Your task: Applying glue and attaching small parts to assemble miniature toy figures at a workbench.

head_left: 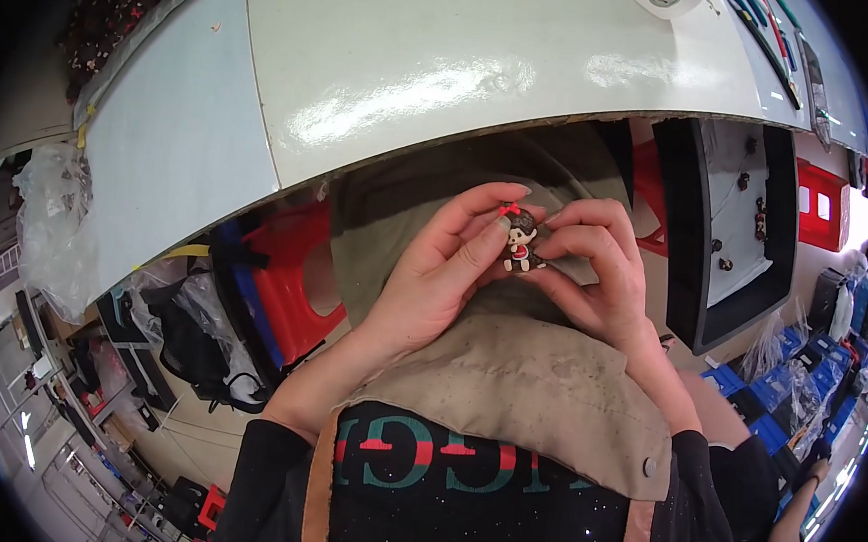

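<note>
A small figurine [520, 242] with dark brown hair, a red bow on top and a red outfit faces up between my two hands, above my apron-covered lap. My left hand [452, 257] grips it from the left, the thumb pressed along the side of its head and the index finger behind the bow. At its right side, my right hand [598, 266] has its fingers bent, with thumb and index closed on the figurine's lower body. The palms hide the figurine's back.
A pale worktable [387, 60] curves in front of me. To the right stands a black tray [697, 277] with several small dark figures on a white sheet. Red stools [299, 288] flank my lap. Blue crates [779, 392] and another person's arm [792, 516] are at far right.
</note>
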The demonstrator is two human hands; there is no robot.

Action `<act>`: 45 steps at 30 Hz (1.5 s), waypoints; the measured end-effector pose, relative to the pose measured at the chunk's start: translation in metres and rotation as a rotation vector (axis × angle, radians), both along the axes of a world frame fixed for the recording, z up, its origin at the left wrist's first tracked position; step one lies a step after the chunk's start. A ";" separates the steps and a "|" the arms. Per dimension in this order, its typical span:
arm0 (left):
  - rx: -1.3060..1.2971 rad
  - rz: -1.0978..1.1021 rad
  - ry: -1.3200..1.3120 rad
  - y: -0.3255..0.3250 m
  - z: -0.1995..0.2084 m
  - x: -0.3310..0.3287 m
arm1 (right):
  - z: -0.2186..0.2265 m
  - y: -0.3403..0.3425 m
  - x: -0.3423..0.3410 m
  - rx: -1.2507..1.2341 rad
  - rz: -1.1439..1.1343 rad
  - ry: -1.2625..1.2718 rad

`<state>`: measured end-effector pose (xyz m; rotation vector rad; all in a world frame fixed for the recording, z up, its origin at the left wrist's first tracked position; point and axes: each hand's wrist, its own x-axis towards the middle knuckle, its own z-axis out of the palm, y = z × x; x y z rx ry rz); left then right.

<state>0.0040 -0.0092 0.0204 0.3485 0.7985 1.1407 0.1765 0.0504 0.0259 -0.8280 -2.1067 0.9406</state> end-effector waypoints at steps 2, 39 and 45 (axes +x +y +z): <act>0.000 -0.003 -0.006 0.002 0.000 -0.002 | -0.001 0.001 -0.002 0.011 0.003 0.004; 0.142 -0.148 0.347 -0.004 0.001 -0.033 | 0.007 0.001 -0.030 -0.483 0.024 -0.090; 0.092 -0.171 0.300 -0.005 -0.002 -0.040 | 0.005 -0.001 -0.036 -0.514 0.034 -0.093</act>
